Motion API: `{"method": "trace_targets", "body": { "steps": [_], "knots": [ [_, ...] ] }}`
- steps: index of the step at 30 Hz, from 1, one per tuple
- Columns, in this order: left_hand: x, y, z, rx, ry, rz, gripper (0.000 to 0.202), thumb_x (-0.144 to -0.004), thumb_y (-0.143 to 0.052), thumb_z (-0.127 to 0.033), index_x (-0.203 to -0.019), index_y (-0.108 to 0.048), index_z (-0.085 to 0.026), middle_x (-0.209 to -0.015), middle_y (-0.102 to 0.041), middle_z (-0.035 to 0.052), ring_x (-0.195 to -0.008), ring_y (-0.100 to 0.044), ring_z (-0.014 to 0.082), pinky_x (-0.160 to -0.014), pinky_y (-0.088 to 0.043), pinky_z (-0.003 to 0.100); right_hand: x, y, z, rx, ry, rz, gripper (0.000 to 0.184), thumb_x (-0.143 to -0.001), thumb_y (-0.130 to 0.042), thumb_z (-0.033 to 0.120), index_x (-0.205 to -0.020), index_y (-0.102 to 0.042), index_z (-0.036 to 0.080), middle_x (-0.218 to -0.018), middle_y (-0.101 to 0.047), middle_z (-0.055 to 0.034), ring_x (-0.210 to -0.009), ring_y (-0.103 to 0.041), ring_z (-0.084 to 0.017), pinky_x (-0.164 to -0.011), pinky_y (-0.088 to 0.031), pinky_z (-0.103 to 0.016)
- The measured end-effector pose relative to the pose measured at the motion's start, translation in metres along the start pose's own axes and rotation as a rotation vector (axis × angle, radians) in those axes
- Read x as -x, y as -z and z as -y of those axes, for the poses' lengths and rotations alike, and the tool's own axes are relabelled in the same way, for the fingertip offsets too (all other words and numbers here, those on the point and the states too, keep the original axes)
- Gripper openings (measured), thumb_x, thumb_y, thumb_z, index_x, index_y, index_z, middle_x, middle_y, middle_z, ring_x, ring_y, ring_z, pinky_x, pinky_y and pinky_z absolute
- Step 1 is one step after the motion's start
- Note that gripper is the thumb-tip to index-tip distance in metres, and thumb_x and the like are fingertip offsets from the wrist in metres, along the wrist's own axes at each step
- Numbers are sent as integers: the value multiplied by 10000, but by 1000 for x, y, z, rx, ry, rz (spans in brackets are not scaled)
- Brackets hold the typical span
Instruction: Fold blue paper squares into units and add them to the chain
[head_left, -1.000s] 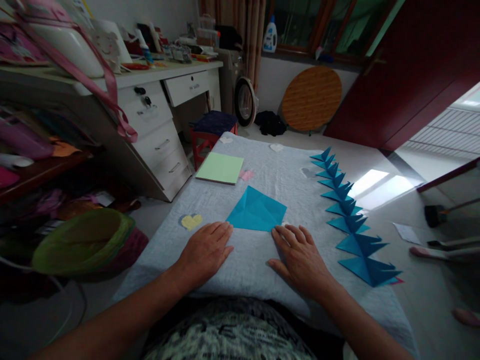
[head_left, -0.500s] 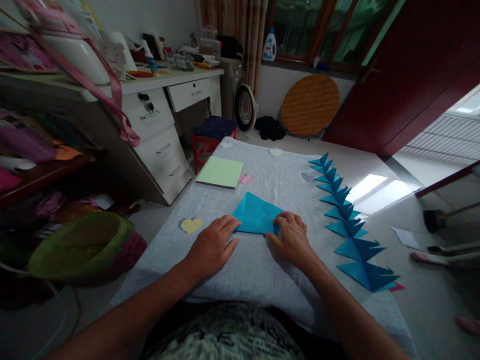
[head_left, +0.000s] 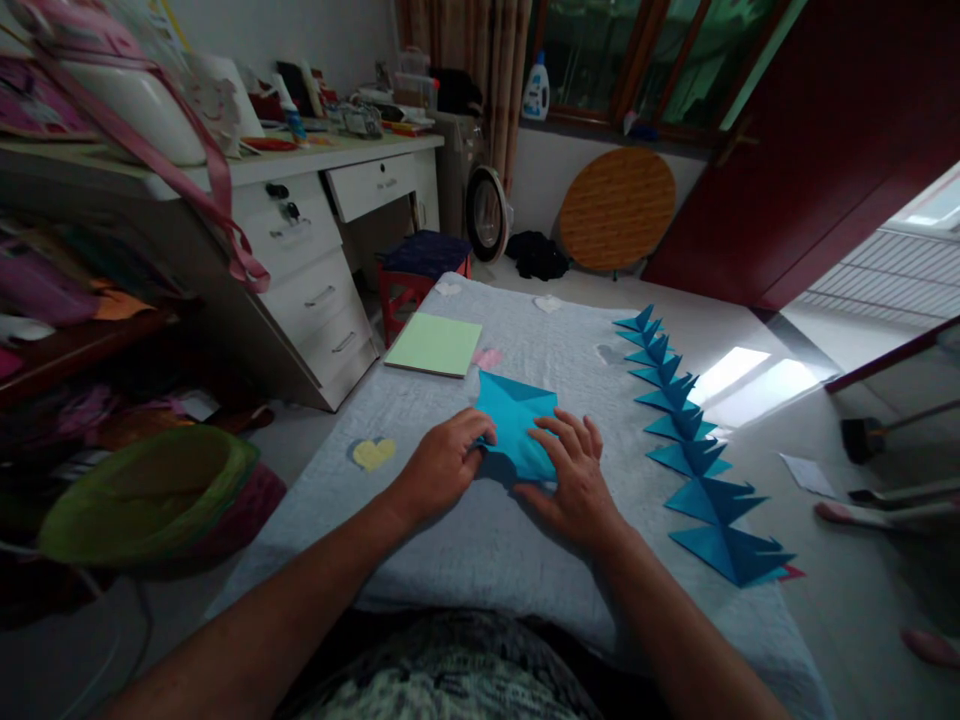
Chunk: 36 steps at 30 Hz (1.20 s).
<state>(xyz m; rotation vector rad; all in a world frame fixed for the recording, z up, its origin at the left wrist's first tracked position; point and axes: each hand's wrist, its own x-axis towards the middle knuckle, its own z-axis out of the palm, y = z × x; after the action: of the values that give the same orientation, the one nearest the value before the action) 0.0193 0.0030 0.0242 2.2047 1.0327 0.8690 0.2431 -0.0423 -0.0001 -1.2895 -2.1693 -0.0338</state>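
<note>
A folded sheet of blue paper (head_left: 517, 425) lies between my hands, its near side lifted a little off the table and a darker flap showing along the far edge. My left hand (head_left: 450, 455) pinches its left edge between thumb and fingers. Over the right part of the paper is my right hand (head_left: 574, 470), fingers spread and fingertips on or just above the surface. To the right runs a long row of folded blue paper cranes (head_left: 694, 445). Beyond my left hand sits a stack of square paper (head_left: 435, 345), light green on top.
The table has a pale cloth (head_left: 420, 560) with heart patches. A green-lined bin (head_left: 150, 500) stands on the floor at left, near a white desk (head_left: 315, 290). A stool (head_left: 420, 260) is beyond the table's far left corner. A broom (head_left: 862, 438) is at right.
The blue paper has turned, and its outline now looks squarer with a flap at the far edge. My left hand has closed on its edge; my right fingers have spread.
</note>
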Motion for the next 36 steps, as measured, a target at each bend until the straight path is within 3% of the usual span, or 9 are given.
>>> {"method": "trace_targets", "body": {
  "steps": [5, 9, 13, 16, 18, 23, 30, 33, 36],
  "knots": [
    [-2, 19, 17, 175, -16, 45, 179, -802, -535, -48, -844, -624, -196, -1129, -682, 74, -1101, -633, 204, -1019, -471, 378, 3, 8, -6, 62, 47, 9, 530, -810, -651, 205, -1330, -560, 260, -1463, -497, -118, -1460, -289, -367, -1184, -131, -620],
    [-2, 19, 32, 215, 41, 93, 207, -792, -496, -27, -828, -618, -190, -1180, -661, 87, -1132, -626, 207, -1025, -482, 397, 4, 4, -4, 25, 155, -13, 275, -886, -592, 149, -1109, -689, 278, -1419, -574, -73, -1458, -330, -334, -1182, -158, -613],
    [3, 12, 43, -24, 4, 140, 327, -731, -462, 40, -882, -642, -187, -1277, -595, 99, -1217, -575, 229, -1066, -460, 443, 2, -8, 0, -12, 227, 4, 209, -947, -547, 142, -1031, -704, 251, -1230, -708, -56, -1324, -519, -288, -1156, -265, -566],
    [12, 9, 42, -209, -78, 78, 369, -734, -531, 36, -1004, -656, -181, -1376, -523, 127, -1344, -458, 280, -1139, -383, 510, -1, -13, 4, -57, 264, 29, 188, -972, -529, 165, -1040, -697, 211, -1087, -752, -74, -1091, -655, -244, -1000, -449, -454],
    [19, 8, 38, -297, -146, 43, 326, -784, -602, -20, -1057, -665, -187, -1414, -494, 131, -1381, -398, 306, -1158, -348, 540, -4, -13, 9, -86, 280, 38, 183, -984, -513, 169, -1016, -692, 186, -1013, -760, -88, -951, -679, -222, -876, -495, -399],
    [36, 8, 32, -468, -206, 4, 180, -811, -704, -89, -922, -739, -227, -1305, -583, 94, -1234, -483, 298, -1041, -451, 497, -6, -9, 15, -164, 262, 77, 178, -988, -502, 176, -954, -676, 183, -881, -749, -83, -800, -657, -201, -761, -490, -369],
    [45, 11, 37, -584, -152, -4, 209, -865, -662, -104, -986, -762, -241, -1104, -678, 83, -1026, -557, 263, -845, -504, 419, -3, -13, 0, -321, 118, 100, 208, -847, -582, 107, -1008, -671, 203, -1074, -747, -98, -1031, -673, -256, -909, -509, -454],
    [51, 11, 35, -561, -118, 16, 246, -899, -607, -94, -1050, -745, -229, -1089, -679, 82, -992, -563, 244, -845, -502, 405, -3, -16, -3, -329, 126, 100, 222, -856, -556, 84, -978, -690, 213, -1061, -759, -87, -1012, -692, -241, -905, -527, -440],
    [54, 11, 32, -439, -93, 8, 163, -907, -615, -119, -975, -739, -199, -1084, -666, 78, -977, -571, 225, -858, -501, 378, -4, -15, -3, -344, 118, 107, 211, -894, -550, 114, -1002, -700, 216, -1047, -765, -83, -997, -705, -231, -898, -543, -421]
  ]
}}
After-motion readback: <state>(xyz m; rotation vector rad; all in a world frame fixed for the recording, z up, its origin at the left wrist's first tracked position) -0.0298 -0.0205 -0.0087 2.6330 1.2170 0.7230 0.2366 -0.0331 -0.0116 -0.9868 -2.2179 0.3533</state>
